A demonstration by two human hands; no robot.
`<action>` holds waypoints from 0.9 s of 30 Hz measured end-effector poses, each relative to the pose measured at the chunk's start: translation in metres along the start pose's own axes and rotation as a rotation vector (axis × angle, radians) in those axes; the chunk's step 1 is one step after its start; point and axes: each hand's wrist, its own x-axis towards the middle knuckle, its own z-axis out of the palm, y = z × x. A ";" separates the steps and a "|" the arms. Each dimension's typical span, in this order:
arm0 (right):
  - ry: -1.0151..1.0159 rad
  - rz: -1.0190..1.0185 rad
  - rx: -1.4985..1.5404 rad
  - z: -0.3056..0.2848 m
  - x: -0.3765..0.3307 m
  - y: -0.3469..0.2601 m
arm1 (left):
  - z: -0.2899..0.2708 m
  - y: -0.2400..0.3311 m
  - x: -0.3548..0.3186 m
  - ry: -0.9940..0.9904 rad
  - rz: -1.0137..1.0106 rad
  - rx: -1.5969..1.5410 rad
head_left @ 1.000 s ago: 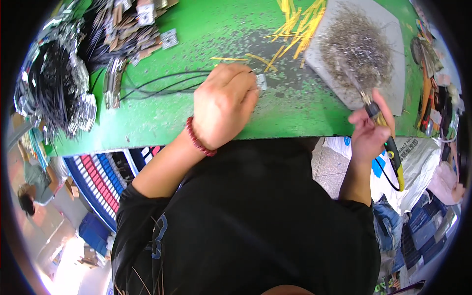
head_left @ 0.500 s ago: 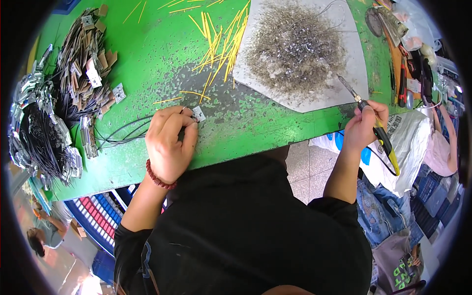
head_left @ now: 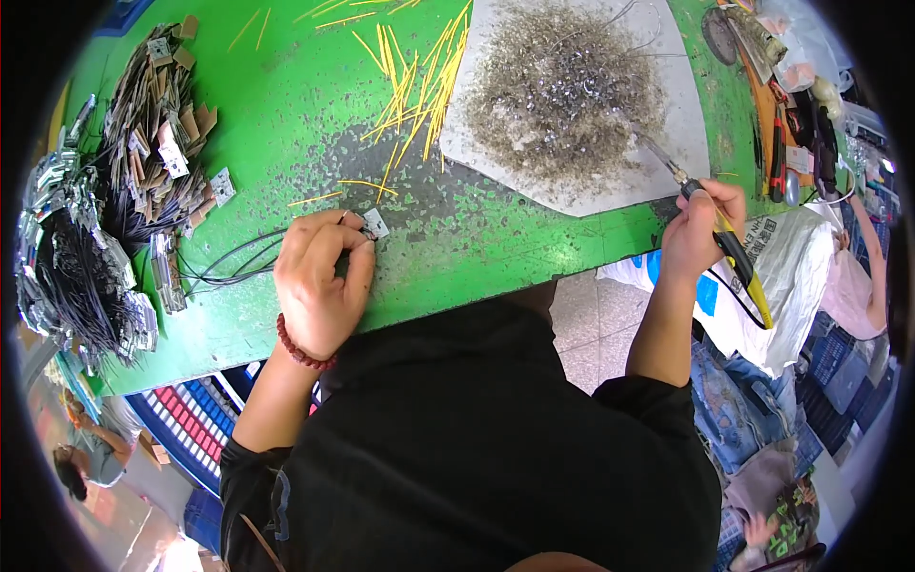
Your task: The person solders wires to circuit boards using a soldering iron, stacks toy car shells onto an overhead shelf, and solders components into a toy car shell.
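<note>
My left hand [head_left: 319,272] rests on the green table, its fingers closed around the end of some thin black wires [head_left: 233,272]. A small white square board [head_left: 376,224] pokes out beside its fingertips. In my right hand [head_left: 699,234] is a soldering iron [head_left: 729,243] with a yellow and black handle. Its metal tip points up and left, over the edge of a heap of grey-brown solder scraps [head_left: 572,95] lying on a white sheet [head_left: 691,124]. Fine detail at the tip is blurred.
Yellow thin sticks [head_left: 410,95] lie scattered left of the sheet. At the far left are piles of wired boards [head_left: 157,143] and silvery parts with black wires [head_left: 81,248]. Pliers with red handles [head_left: 778,153] lie at the right. Another person [head_left: 95,448] is at lower left.
My right hand has shifted slightly left, bringing the iron's tip further over the scrap heap. My left hand has moved a little left and down with the board and wires.
</note>
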 end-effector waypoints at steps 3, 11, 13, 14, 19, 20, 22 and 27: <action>0.022 -0.013 -0.004 0.000 0.000 -0.002 | -0.002 0.000 0.000 0.002 0.001 -0.006; -0.359 0.139 0.291 0.033 -0.029 -0.032 | 0.001 -0.008 -0.002 0.031 0.054 -0.042; -0.454 0.160 0.342 0.046 -0.051 -0.033 | 0.003 -0.008 -0.001 0.055 0.077 -0.051; -0.491 0.186 0.362 0.059 -0.063 -0.040 | 0.003 -0.007 0.000 0.065 0.078 -0.067; -0.603 0.208 0.388 0.095 -0.104 -0.043 | 0.007 -0.013 -0.006 0.131 0.074 -0.037; -0.622 0.197 0.385 0.099 -0.106 -0.043 | 0.008 -0.014 -0.006 0.144 0.084 -0.028; -0.638 0.198 0.382 0.104 -0.111 -0.045 | 0.008 -0.014 -0.007 0.139 0.070 -0.026; -0.691 0.126 0.321 0.102 -0.115 -0.039 | 0.006 -0.014 -0.006 0.133 0.059 -0.026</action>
